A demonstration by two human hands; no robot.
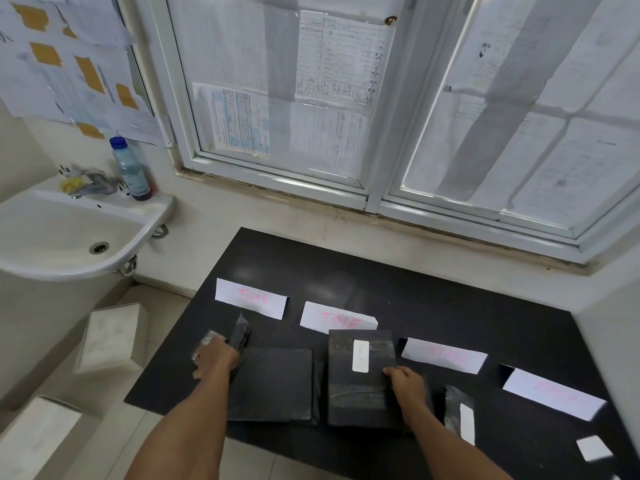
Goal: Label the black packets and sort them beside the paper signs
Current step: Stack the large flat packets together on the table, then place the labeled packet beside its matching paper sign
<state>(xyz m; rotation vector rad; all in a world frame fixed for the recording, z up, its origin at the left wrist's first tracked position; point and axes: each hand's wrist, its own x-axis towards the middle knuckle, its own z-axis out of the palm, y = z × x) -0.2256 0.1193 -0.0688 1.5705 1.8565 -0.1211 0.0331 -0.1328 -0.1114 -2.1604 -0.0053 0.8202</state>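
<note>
Several white paper signs with pink writing lie in a row on the black table (415, 299): the first sign (251, 298), a second sign (337, 320), a third sign (444, 355) and a fourth sign (552, 393). My left hand (214, 358) grips a small shiny black packet (239, 332) just below the first sign. A flat unlabelled black packet (273, 382) lies beside that hand. My right hand (405, 379) holds the right edge of a black packet with a white label (360, 368), which overlaps the second sign. Another labelled packet (457, 412) lies to the right.
A loose white label (594, 447) lies near the table's front right corner. A white sink (62, 233) with a blue-capped bottle (130, 168) hangs to the left. White boxes (110, 336) sit on the floor. A paper-covered window (381, 98) runs behind the table.
</note>
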